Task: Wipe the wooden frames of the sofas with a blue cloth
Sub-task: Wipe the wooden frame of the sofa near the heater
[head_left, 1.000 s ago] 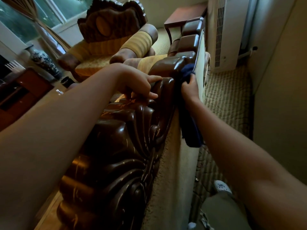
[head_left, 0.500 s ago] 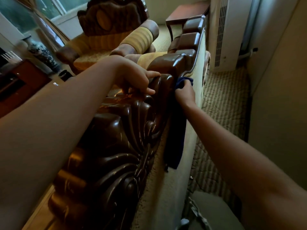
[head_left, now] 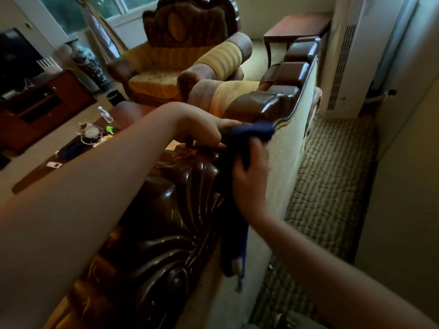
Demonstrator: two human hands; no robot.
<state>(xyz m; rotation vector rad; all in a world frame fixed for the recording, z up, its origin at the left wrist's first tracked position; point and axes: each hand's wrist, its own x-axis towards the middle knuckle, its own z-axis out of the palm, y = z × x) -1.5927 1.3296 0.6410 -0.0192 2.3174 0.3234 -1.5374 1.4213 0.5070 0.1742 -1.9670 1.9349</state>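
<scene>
The sofa's dark carved wooden frame (head_left: 171, 224) runs from the bottom left up to the top right, glossy with a shell pattern. My right hand (head_left: 247, 179) grips the blue cloth (head_left: 251, 132) against the back edge of the frame's crest; the cloth's tail hangs down behind the sofa. My left hand (head_left: 202, 125) rests on top of the frame with its fingers curled over the carving, close to the cloth. A second sofa with a carved wooden crest (head_left: 190, 20) stands at the back.
A low table (head_left: 78, 148) with a bottle and small items lies to the left. A side table (head_left: 294, 24) and a tall white air conditioner (head_left: 351, 55) stand behind the sofa. A checked mat (head_left: 327, 181) covers the narrow passage by the wall.
My right hand has drawn the cloth back and up over the crest toward my left hand. The view has shifted right and lifted, showing more of the room on the left.
</scene>
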